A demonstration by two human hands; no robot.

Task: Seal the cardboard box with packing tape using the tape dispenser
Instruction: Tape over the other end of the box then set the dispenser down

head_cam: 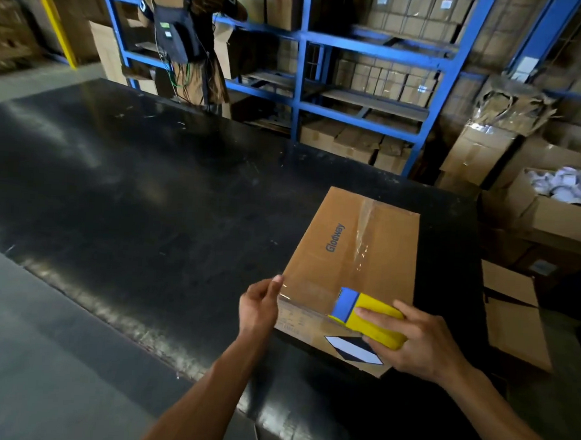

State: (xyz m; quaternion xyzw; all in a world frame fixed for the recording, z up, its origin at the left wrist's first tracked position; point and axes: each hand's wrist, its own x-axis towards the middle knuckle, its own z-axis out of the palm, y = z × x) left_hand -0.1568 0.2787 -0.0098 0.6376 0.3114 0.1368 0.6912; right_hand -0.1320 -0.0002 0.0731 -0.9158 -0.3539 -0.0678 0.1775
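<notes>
A closed brown cardboard box (327,255) with blue lettering lies on the black table (132,184), right of centre. A strip of clear tape (364,233) runs along its top seam. My right hand (420,344) grips the yellow and blue tape dispenser (365,314), which rests at the box's near top edge over the seam. My left hand (261,305) presses against the box's near left corner, thumb on the top edge, fingers on the side. A black and white diamond label (353,349) shows on the near side.
Blue metal shelving (300,96) stacked with cartons stands behind the table. Open cardboard boxes (545,213), one with white items, sit at the right on the floor. A flat carton (513,312) lies beside the table's right edge. Grey floor is at the left.
</notes>
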